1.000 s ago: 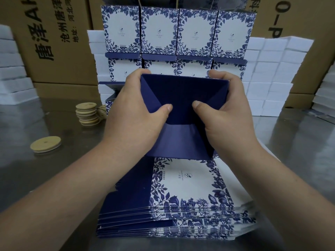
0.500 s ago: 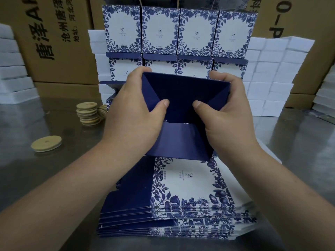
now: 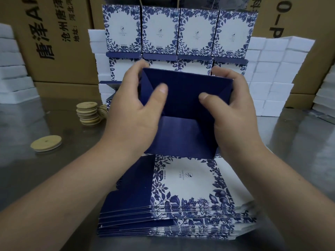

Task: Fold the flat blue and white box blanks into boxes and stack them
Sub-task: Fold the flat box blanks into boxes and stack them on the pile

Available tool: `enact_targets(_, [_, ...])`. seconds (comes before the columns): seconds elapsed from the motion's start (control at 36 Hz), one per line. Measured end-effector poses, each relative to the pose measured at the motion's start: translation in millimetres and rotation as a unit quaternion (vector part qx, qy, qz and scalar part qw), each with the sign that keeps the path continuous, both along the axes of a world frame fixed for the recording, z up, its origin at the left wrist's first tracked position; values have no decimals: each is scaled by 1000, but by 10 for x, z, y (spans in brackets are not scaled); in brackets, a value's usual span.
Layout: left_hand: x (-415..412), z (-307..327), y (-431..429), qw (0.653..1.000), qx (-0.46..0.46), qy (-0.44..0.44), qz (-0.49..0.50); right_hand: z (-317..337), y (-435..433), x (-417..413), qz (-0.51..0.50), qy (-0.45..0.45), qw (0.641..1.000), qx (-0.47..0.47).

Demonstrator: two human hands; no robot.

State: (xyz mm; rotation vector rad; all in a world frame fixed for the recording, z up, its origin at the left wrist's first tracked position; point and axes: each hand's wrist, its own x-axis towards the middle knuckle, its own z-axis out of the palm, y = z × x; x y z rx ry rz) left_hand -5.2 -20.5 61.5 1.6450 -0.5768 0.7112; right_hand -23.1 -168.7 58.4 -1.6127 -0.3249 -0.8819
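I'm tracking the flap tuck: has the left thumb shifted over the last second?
Yes. The left hand has pushed its thumb up the picture across the box, toward the stacked finished boxes, which hold their place.

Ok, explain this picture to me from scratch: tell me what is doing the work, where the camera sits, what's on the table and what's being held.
No machine here: the two grips are a person's bare hands. The single picture comes from a camera worn on the person's head, looking forward and down. The left grip and right grip hold a half-folded box, dark blue inside, both thumbs pressing its flaps. Below it, on the shiny metal table, lies a stack of flat blanks, blue and white with floral borders. Behind stand finished boxes, stacked in rows. To the left are a pile of round tan discs and a single disc. White blocks and brown cartons fill the background.
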Motion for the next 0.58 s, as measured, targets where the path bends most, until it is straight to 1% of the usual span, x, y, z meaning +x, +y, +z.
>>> enact_targets(0.06, [2,6,11,996,-59,31,-56,30,20,-37,2,3,1000,20])
enact_targets(0.11, [12,20,23,989,-95,73,-90,52,30,-64,8,5,999,44])
enact_targets(0.17, [4,25,20,973,-126,128,-144,71,24,-79,11,3,999,53])
enact_targets(0.19, [0,22,15,958,-151,157,-189,77,15,-82,13,-1,999,48])
enact_targets(0.25, [-8,26,-21,911,-194,221,-290,71,-13,-81,11,-13,999,35])
enact_targets(0.28, [-18,39,-29,890,-208,241,-326,61,-25,-76,7,-18,999,27])
enact_targets(0.33, [-16,73,-32,869,-239,261,-346,39,-40,-62,3,-39,999,5])
enact_targets(0.39, [10,91,-22,863,-272,280,-320,14,-38,-40,-1,-63,998,-31])
enact_targets(0.42, [20,88,-23,867,-279,283,-300,-3,-23,-28,-2,-73,996,-43])
enact_targets(0.44, [32,79,-21,874,-279,277,-284,-9,-19,-31,3,-82,996,-43])
enact_targets(0.47, [46,69,-17,884,-274,265,-272,-11,-34,-22,11,-83,996,-22])
enact_targets(0.5, [60,59,-13,892,-270,250,-262,-16,-62,1,12,-73,997,-14])
enact_targets(0.56, [78,61,-4,900,-272,214,-263,21,-46,28,38,-2,999,-15])
enact_targets(0.58, [80,61,-5,901,-275,199,-271,29,-58,46,64,26,998,0])
